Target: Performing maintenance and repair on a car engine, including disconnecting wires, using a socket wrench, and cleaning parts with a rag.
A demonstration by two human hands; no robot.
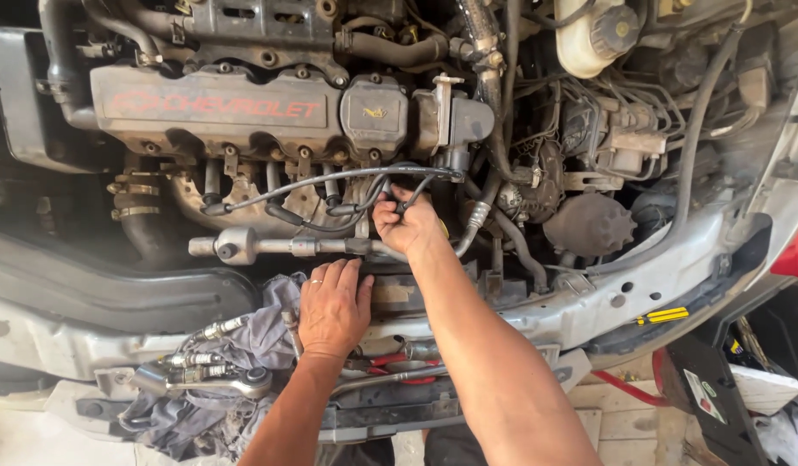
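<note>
I look down into an open car engine bay. My right hand (405, 226) reaches in and grips a black ignition lead (330, 177) near where several leads run from the coil pack (455, 121) to the plugs below the valve cover (213, 108). My left hand (334, 308), a ring on one finger, rests flat with fingers together on the front crossmember (589, 302), partly on a grey rag (261, 332). It holds nothing.
Spark plugs (196, 358) and a ratchet wrench (205, 381) lie on the rag at the lower left. Red-handled pliers (399, 367) sit below my left wrist. A metal pipe (278, 247) crosses in front. A white coolant reservoir (589, 34) is top right.
</note>
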